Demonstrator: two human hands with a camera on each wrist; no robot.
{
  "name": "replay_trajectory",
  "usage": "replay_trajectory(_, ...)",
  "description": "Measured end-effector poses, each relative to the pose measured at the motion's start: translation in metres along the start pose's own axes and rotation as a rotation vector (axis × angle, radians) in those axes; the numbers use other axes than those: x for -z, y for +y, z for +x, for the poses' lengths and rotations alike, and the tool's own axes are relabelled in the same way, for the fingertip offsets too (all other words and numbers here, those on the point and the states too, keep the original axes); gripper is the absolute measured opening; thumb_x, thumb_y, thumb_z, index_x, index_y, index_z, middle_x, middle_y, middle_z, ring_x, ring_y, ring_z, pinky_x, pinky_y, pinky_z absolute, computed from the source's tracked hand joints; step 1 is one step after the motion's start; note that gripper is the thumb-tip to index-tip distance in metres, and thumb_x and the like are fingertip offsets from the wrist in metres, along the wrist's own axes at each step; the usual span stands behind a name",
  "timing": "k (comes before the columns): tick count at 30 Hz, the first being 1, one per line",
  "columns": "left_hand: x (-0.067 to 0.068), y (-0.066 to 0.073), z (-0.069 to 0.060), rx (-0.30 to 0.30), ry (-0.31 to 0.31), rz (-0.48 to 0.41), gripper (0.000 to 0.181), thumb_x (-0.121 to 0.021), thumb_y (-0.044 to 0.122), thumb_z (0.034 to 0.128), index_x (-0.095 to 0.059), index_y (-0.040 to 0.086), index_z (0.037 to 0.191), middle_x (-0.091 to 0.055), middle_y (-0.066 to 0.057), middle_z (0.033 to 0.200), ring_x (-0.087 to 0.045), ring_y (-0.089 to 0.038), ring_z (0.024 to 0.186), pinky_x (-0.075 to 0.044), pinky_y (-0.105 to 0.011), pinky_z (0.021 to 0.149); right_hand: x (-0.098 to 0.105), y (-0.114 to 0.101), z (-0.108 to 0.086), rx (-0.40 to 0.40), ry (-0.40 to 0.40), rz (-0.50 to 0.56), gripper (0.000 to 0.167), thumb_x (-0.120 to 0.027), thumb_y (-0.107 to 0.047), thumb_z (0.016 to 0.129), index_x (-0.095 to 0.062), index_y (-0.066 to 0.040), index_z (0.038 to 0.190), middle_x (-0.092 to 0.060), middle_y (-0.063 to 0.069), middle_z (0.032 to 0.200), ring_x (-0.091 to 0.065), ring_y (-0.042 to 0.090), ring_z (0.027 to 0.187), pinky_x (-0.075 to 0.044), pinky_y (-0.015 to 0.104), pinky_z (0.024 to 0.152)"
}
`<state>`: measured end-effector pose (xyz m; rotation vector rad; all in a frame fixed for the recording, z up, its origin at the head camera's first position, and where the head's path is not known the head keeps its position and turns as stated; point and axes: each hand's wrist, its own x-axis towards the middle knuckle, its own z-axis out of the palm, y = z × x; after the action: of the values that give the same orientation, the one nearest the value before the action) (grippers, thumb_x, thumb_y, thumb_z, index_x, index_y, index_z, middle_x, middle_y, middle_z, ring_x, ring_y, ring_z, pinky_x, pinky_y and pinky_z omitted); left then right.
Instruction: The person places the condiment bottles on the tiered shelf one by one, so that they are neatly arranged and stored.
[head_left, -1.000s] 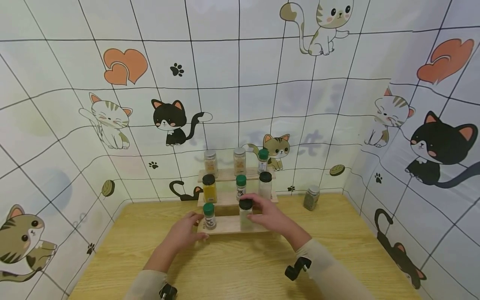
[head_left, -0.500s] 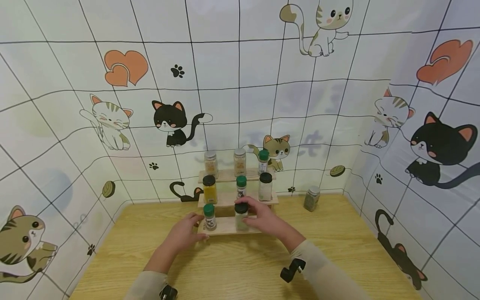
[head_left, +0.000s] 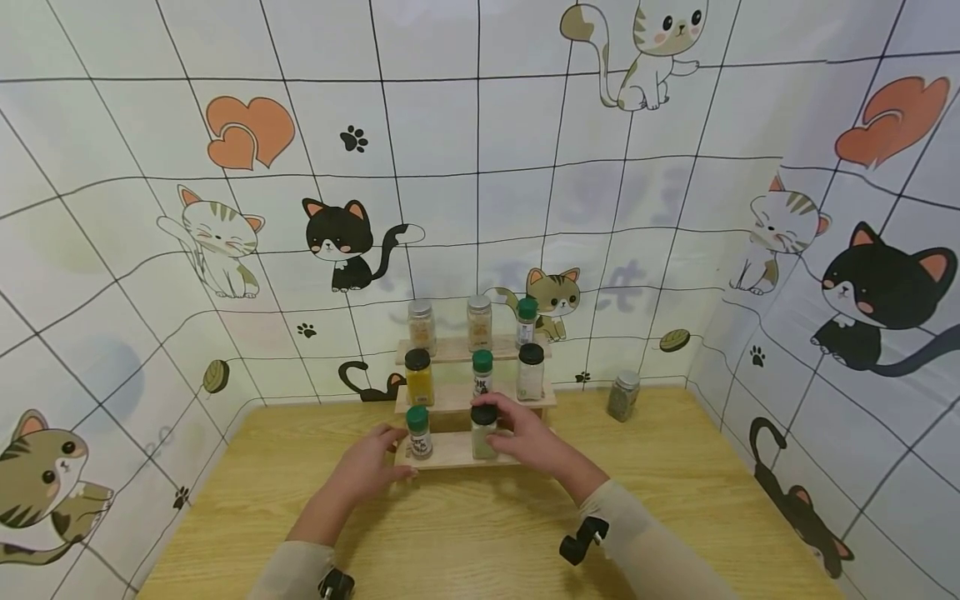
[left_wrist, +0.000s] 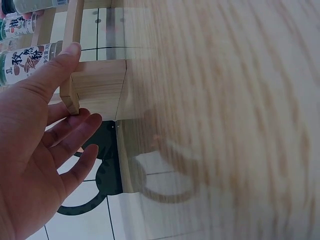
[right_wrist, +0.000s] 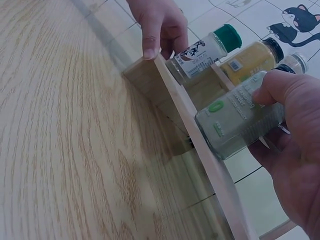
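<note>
On the table stands a three-tier wooden spice rack (head_left: 448,452). My right hand (head_left: 534,435) grips a black-lidded glass jar (head_left: 483,447) of pale green powder, upright at the middle of the lowest tier. In the right wrist view, the thumb lies against the jar (right_wrist: 232,120) and its base meets the shelf board. My left hand (head_left: 366,468) holds the rack's lower left end. The left wrist view shows that thumb on the board (left_wrist: 70,95), with fingertips at its end. Beside this hand a green-capped spice bottle (head_left: 420,440) stands on the same tier.
The middle tier bears a yellow spice jar (head_left: 419,383), a green-capped bottle (head_left: 482,371) and a black-lidded jar (head_left: 531,375). Two silver-lidded jars and a green-capped bottle (head_left: 527,321) stand on top. Another jar (head_left: 622,396) stands on the table (head_left: 637,467) at right, near the wall.
My right hand has moved a little to the left along the lowest tier with the black-lidded jar. The left hand has stayed at the rack's end.
</note>
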<state>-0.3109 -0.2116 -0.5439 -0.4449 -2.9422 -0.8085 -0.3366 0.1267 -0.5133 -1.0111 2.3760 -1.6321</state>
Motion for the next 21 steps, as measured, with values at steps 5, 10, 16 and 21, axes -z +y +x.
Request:
replay_trajectory(5, 0.0011, 0.001, 0.0003, 0.008, -0.002, 0.0, 0.072, -0.098, 0.039, 0.0859, -0.07, 0.007, 0.144, -0.066, -0.006, 0.133, -0.072, -0.027, 0.113, -0.061, -0.054, 0.095, 0.0003, -0.0001, -0.0004, 0.001, -0.002, -0.011, 0.058, -0.072, 0.004, 0.103, -0.055, -0.01, 0.157, -0.056, 0.011, 0.158, -0.058, 0.035, 0.142, -0.049, 0.058, 0.116)
replay_trajectory(10, 0.0018, 0.0029, 0.0003, 0.011, -0.003, -0.002, 0.071, -0.099, 0.037, 0.0858, -0.07, 0.007, 0.144, -0.066, -0.006, 0.133, -0.072, -0.027, 0.113, -0.061, -0.054, 0.095, 0.0019, -0.0019, -0.0022, -0.017, -0.012, -0.024, 0.065, -0.073, 0.002, 0.103, -0.053, -0.018, 0.162, -0.051, 0.012, 0.165, -0.055, 0.038, 0.147, -0.047, 0.06, 0.118)
replay_trajectory(16, 0.0021, 0.0041, 0.0, 0.009, 0.001, -0.001, 0.071, -0.098, 0.036, 0.0868, -0.07, 0.007, 0.145, -0.066, -0.007, 0.134, -0.072, -0.027, 0.114, -0.061, -0.054, 0.096, 0.0031, -0.0014, -0.0048, -0.021, 0.019, -0.039, 0.075, -0.077, 0.001, 0.101, -0.048, -0.021, 0.167, -0.049, 0.01, 0.168, -0.054, 0.036, 0.148, -0.049, 0.057, 0.116)
replay_trajectory(21, 0.0018, 0.0032, 0.0001, 0.002, -0.003, 0.008, 0.071, -0.098, 0.037, 0.0869, -0.07, 0.007, 0.145, -0.066, -0.007, 0.133, -0.072, -0.028, 0.114, -0.061, -0.054, 0.097, 0.0079, -0.0033, -0.0097, -0.01, 0.059, -0.001, 0.075, -0.08, 0.002, 0.099, -0.05, -0.017, 0.165, -0.054, 0.006, 0.163, -0.053, 0.034, 0.147, -0.054, 0.057, 0.112)
